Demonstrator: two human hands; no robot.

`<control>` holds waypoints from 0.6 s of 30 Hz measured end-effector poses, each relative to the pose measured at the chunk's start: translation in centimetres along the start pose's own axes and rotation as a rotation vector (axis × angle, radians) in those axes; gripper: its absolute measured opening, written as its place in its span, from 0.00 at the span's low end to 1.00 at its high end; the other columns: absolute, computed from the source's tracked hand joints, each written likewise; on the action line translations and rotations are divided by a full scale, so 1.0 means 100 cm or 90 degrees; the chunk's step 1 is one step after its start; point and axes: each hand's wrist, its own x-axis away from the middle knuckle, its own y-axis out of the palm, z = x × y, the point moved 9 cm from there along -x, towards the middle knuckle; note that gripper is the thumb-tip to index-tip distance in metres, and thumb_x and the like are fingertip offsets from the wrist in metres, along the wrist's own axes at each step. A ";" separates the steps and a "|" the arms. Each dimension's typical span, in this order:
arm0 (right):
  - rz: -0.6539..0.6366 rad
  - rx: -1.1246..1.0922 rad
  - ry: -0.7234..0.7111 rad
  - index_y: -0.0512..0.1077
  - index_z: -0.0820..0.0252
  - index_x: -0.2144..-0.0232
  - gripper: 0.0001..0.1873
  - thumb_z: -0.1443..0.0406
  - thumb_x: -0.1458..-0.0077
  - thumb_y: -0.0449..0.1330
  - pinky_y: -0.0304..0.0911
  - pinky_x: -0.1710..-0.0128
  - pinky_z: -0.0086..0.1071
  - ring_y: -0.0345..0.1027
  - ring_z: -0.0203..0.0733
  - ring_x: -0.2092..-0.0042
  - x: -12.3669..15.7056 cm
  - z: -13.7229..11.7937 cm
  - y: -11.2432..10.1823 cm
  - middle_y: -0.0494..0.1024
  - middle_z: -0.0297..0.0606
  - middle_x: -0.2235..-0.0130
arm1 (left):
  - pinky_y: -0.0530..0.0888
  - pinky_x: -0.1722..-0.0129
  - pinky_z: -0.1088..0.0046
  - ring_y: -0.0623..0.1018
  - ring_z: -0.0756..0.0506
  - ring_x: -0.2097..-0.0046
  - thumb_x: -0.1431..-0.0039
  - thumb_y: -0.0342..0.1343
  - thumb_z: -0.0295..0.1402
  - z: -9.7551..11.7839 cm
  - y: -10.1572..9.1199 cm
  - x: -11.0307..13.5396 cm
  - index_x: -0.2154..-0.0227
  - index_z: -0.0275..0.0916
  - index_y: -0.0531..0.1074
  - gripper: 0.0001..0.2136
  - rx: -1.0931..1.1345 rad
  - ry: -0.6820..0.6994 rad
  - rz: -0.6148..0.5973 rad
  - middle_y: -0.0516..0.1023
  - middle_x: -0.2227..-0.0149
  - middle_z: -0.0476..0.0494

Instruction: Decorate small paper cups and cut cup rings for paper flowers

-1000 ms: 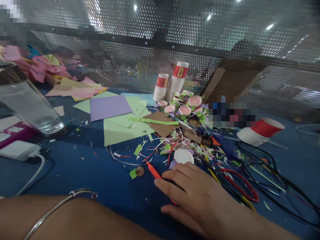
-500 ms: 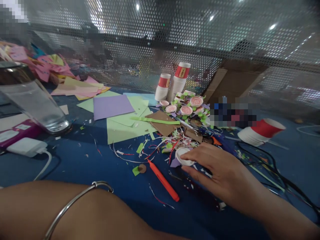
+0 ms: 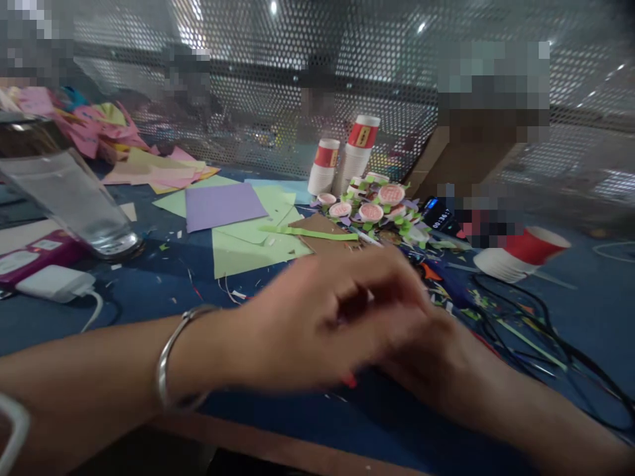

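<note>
Orange marker (image 3: 350, 381) beneath left fingers (image 3: 391, 281).

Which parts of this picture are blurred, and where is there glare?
Head view: the left hand and right hand are smeared by motion blur. The paper sheets and red cup look sharper. Small bright light spots glare on the perforated screen.

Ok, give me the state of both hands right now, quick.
Left hand: fingers curled but blurred; cannot tell whether it holds anything.
Right hand: fingers hidden behind the other hand; cannot tell.
</note>
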 end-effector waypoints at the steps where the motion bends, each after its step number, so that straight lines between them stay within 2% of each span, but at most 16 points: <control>1: -0.031 -0.012 -0.036 0.76 0.54 0.57 0.13 0.70 0.32 0.52 0.66 0.61 0.35 0.71 0.42 0.61 -0.001 -0.010 0.007 0.79 0.38 0.61 | 0.73 0.66 0.74 0.75 0.51 0.67 0.34 0.55 0.31 -0.015 -0.016 -0.006 0.64 0.41 0.73 0.03 -0.041 -0.006 0.091 0.78 0.67 0.49; 2: -0.058 -0.015 -0.065 0.75 0.54 0.53 0.14 0.71 0.33 0.52 0.65 0.62 0.36 0.70 0.43 0.60 -0.002 -0.018 0.014 0.79 0.40 0.59 | 0.72 0.66 0.74 0.75 0.51 0.67 0.34 0.54 0.29 -0.029 -0.025 -0.010 0.62 0.40 0.72 0.02 -0.077 0.005 0.144 0.78 0.65 0.49; 3: -0.079 0.002 -0.092 0.75 0.55 0.51 0.16 0.72 0.33 0.51 0.63 0.63 0.36 0.68 0.44 0.61 -0.002 -0.025 0.020 0.78 0.41 0.58 | 0.72 0.66 0.73 0.74 0.51 0.67 0.34 0.53 0.28 -0.043 -0.030 -0.014 0.60 0.39 0.72 0.03 -0.113 0.017 0.164 0.78 0.63 0.47; 4: -0.093 0.021 -0.111 0.74 0.55 0.50 0.17 0.73 0.34 0.51 0.61 0.64 0.37 0.67 0.44 0.61 -0.002 -0.031 0.025 0.78 0.40 0.59 | 0.72 0.64 0.72 0.75 0.50 0.64 0.34 0.53 0.28 -0.055 -0.031 -0.017 0.58 0.39 0.72 0.05 -0.150 0.038 0.159 0.78 0.60 0.44; 5: -0.101 0.039 -0.127 0.74 0.56 0.50 0.17 0.73 0.34 0.51 0.59 0.65 0.37 0.65 0.44 0.62 -0.003 -0.035 0.028 0.77 0.40 0.60 | 0.73 0.61 0.70 0.76 0.48 0.59 0.35 0.54 0.28 -0.063 -0.025 -0.020 0.57 0.38 0.72 0.06 -0.192 0.070 0.124 0.78 0.57 0.42; 7: -0.105 0.076 -0.149 0.75 0.58 0.51 0.15 0.72 0.33 0.52 0.56 0.66 0.39 0.63 0.44 0.64 -0.003 -0.041 0.030 0.76 0.38 0.63 | 0.70 0.48 0.61 0.75 0.42 0.50 0.37 0.57 0.30 -0.073 -0.016 -0.022 0.55 0.39 0.72 0.09 -0.266 0.101 0.073 0.78 0.52 0.41; 9: -0.102 0.111 -0.173 0.76 0.61 0.53 0.13 0.71 0.34 0.54 0.54 0.67 0.40 0.62 0.45 0.65 -0.003 -0.047 0.031 0.75 0.37 0.65 | 0.67 0.43 0.57 0.73 0.39 0.46 0.39 0.60 0.34 -0.075 0.000 -0.023 0.52 0.40 0.71 0.13 -0.275 0.108 -0.008 0.78 0.49 0.40; 12: -0.071 0.162 -0.222 0.77 0.63 0.57 0.09 0.70 0.35 0.56 0.54 0.65 0.41 0.62 0.45 0.65 -0.002 -0.057 0.029 0.75 0.37 0.66 | 0.65 0.42 0.57 0.73 0.38 0.45 0.41 0.63 0.39 -0.070 0.022 -0.024 0.49 0.39 0.70 0.19 -0.248 0.094 -0.112 0.78 0.47 0.40; 18: -0.002 0.194 -0.291 0.76 0.62 0.61 0.10 0.71 0.34 0.54 0.54 0.68 0.39 0.63 0.42 0.69 0.002 -0.071 0.024 0.76 0.37 0.69 | 0.65 0.44 0.58 0.73 0.37 0.47 0.47 0.68 0.38 -0.069 0.040 -0.030 0.45 0.37 0.68 0.28 -0.224 0.059 -0.196 0.79 0.48 0.40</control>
